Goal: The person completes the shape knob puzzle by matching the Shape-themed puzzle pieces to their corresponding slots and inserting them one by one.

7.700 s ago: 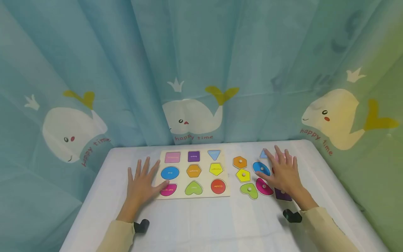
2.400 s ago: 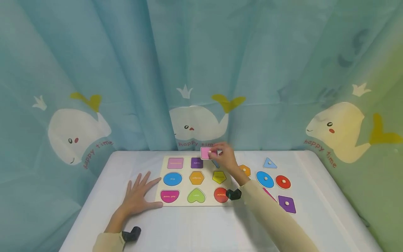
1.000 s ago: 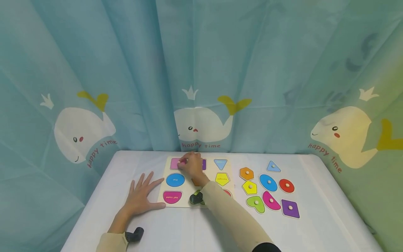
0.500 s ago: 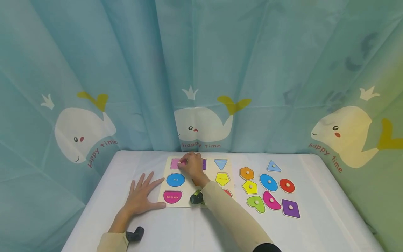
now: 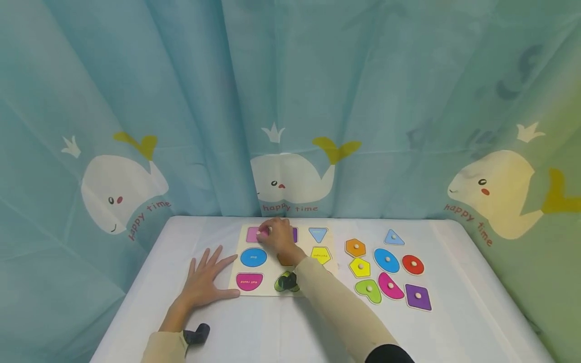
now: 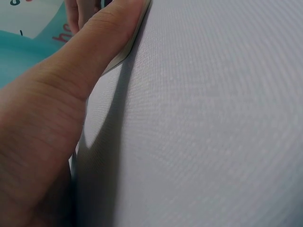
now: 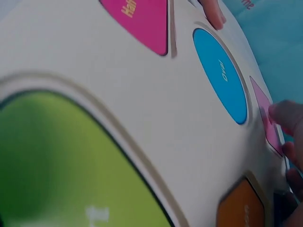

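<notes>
My right hand pinches a pink rectangular puzzle piece at the far left corner of a pale shape board. In the right wrist view the fingers are at the pink piece, which lies in line with the board's surface. My left hand lies spread at the board's left edge, thumb and index fingertips touching it. Printed shapes show on the board: a blue oval, a magenta half round, a yellow pentagon and a light blue triangle. My right hand and forearm cover several others.
Several knobbed pieces lie right of the board: orange hexagon, yellow pentagon piece, green heart, magenta half-round piece, blue oval piece, red circle, purple square, blue triangle piece. A curtain hangs behind the table.
My right hand left the loose pieces, carried the pink rectangle left across the board, and has stayed at the far left corner for the last second. My left hand stays at the board's edge.
</notes>
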The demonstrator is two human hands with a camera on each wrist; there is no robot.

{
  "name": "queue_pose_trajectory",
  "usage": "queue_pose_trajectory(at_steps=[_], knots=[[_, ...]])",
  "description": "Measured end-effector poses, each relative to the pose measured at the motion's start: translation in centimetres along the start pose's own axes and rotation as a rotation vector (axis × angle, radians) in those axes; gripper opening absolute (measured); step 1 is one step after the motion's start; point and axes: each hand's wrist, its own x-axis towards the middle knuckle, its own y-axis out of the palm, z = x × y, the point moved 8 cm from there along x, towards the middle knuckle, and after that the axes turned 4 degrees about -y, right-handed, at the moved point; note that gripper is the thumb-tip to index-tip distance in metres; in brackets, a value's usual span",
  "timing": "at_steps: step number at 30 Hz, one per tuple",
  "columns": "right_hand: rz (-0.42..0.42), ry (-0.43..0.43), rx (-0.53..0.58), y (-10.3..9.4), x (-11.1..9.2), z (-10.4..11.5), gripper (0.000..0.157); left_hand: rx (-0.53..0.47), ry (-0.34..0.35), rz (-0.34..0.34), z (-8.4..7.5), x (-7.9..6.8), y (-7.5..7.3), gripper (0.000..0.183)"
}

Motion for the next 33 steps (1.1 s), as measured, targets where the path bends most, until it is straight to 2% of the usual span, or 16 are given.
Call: queue_pose_trajectory(at_steps=[8, 13, 17, 27, 33], knots=[[0.122, -0.117, -0.059, -0.8, -0.4, 0.4, 0.042, 0.011, -0.013, 0.010, 0.1, 0.1, 0.1, 0.096], [0.166, -0.187, -0.130, -2.2, -0.9, 1.0, 0.048, -0.002, -0.016, 0.017, -0.1, -0.1, 0.0, 0.097], [0.180, -0.238, -0.119, -3.8, -1.4, 1.5, 0.050, 0.001, -0.011, 0.009, -0.2, -0.1, -0.1, 0.098], [0.217, -0.318, -0.104, -6.7, -2.8, 1.2, 0.053, -0.013, -0.012, 0.011, 0.0, 0.2, 0.0, 0.097], [0.240, -0.295, -0.102, -8.6, -4.1, 0.2, 0.055, -0.004, -0.011, 0.005, 0.0, 0.0, 0.1, 0.099]])
